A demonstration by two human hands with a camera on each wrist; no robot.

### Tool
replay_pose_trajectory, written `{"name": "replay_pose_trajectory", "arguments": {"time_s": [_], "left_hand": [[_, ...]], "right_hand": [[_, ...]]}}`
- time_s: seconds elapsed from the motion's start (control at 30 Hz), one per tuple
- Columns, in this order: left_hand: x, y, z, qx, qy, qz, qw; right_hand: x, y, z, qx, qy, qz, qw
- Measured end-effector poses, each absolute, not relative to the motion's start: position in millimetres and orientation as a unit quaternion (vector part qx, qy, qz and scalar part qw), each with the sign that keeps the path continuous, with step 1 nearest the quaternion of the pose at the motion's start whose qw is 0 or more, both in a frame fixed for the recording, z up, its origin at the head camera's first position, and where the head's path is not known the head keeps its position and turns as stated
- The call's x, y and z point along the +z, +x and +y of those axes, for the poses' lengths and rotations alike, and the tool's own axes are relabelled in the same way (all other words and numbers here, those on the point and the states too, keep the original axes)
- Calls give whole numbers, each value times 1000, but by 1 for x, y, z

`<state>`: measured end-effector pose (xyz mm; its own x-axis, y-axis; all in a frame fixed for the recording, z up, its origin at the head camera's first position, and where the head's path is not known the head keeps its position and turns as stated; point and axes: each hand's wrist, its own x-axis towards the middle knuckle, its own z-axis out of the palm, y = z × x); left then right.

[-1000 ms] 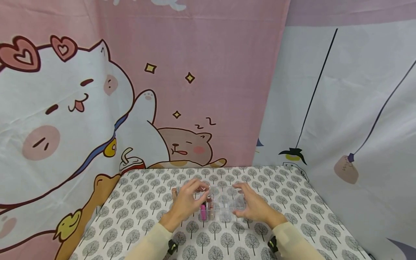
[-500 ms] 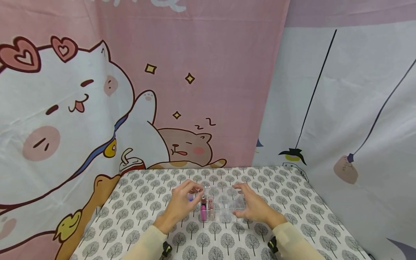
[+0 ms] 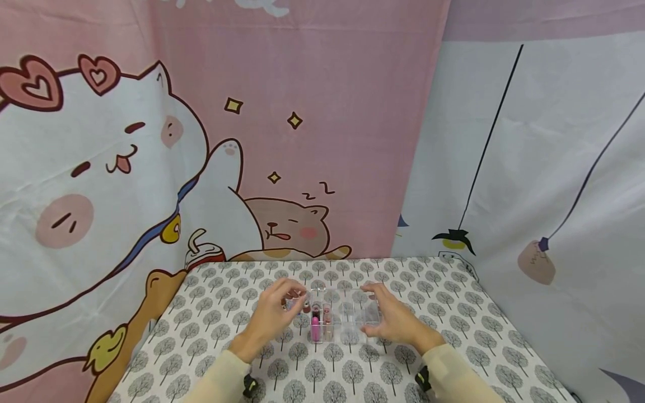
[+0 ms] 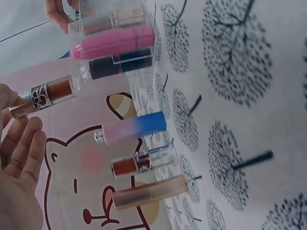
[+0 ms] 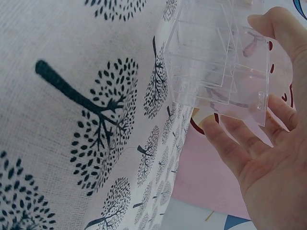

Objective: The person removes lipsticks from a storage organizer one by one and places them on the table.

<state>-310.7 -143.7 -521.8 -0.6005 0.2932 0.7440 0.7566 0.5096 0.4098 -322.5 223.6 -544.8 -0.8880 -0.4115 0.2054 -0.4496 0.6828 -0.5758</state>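
Note:
My left hand (image 3: 274, 313) pinches the gold cap of a reddish-brown lip gloss tube (image 4: 60, 88), which hangs just left of a clear organizer (image 5: 206, 57). The organizer sits on the table, and my right hand (image 3: 395, 316) grips its right end, thumb at the near side and fingers at the far side. Tubes fill its left compartments: a bright pink one (image 4: 115, 43), a dark one (image 4: 120, 64) and a pale one with a metallic band (image 4: 115, 21). Its right compartments look bare.
Left of the organizer stand a pink-and-blue lipstick (image 4: 134, 128), a second clear-ended lip gloss (image 4: 125, 166) and a rose-gold tube (image 4: 148, 191). In the head view my left hand mostly hides them. A tree-print cloth (image 3: 221, 358) covers the table; a cartoon curtain (image 3: 353, 140) hangs behind.
My left hand has moved left from above the organizer's left end, and the lip gloss tube now shows beside the organizer. My right hand and the organizer have stayed in place.

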Motion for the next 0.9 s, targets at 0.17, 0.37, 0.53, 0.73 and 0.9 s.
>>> {"name": "replay_pose_trajectory", "arguments": {"time_s": [0.17, 0.37, 0.53, 0.73, 0.9], "left_hand": [[-524, -310, -154, -362, -323, -811, 327], [-526, -311, -168, -348, -303, -831, 312], [-531, -312, -181, -347, -296, -840, 294], [-540, -316, -196, -338, -296, -843, 298], [-544, -316, -205, -336, -281, -847, 300]], "right_hand": [[-543, -321, 222, 317, 228, -920, 23], [-542, -322, 222, 313, 235, -920, 32], [-543, -323, 222, 311, 235, -920, 34], [-543, -321, 223, 321, 230, -918, 26], [-544, -322, 223, 318, 229, -920, 28]]}}
